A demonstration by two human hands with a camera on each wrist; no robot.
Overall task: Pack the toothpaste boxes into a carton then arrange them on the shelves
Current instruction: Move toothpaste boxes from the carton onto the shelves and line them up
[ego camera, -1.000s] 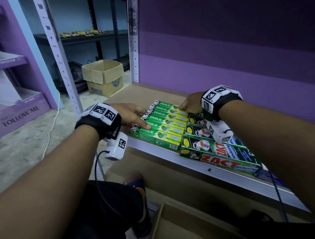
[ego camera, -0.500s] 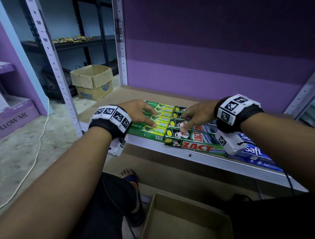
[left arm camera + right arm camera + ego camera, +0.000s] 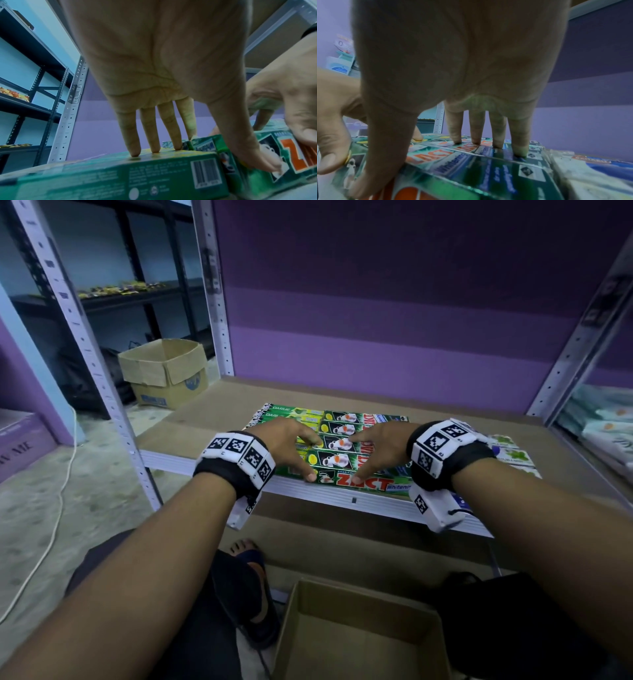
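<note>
On the brown shelf board (image 3: pixel 205 419) green Darlie toothpaste boxes (image 3: pixel 291 414) lie side by side, with dark green Zact boxes (image 3: pixel 346 419) right next to them. My left hand (image 3: pixel 298 453) rests with straight fingers on the Darlie boxes (image 3: pixel 120 173), its thumb on the front Zact box (image 3: pixel 291 155). My right hand (image 3: pixel 373 457) lies spread on the Zact boxes (image 3: pixel 471 162), thumb pressed on the front face. Both hands (image 3: pixel 188 121) (image 3: pixel 453 88) grip nothing. An open brown carton (image 3: pixel 359 638) stands on the floor below the shelf.
Blue and white boxes (image 3: pixel 510 455) lie right of the Zact boxes. Metal shelf posts (image 3: pixel 102 392) frame the bay. Another open carton (image 3: pixel 164 371) sits on the floor at the back left, near a white cable (image 3: pixel 58 508). A sandalled foot (image 3: pixel 246 577) is under the shelf.
My left hand has slid right to the seam between Darlie and Zact boxes. My right hand has come forward from the back of the rows, and both thumbs now press the front Zact box.
</note>
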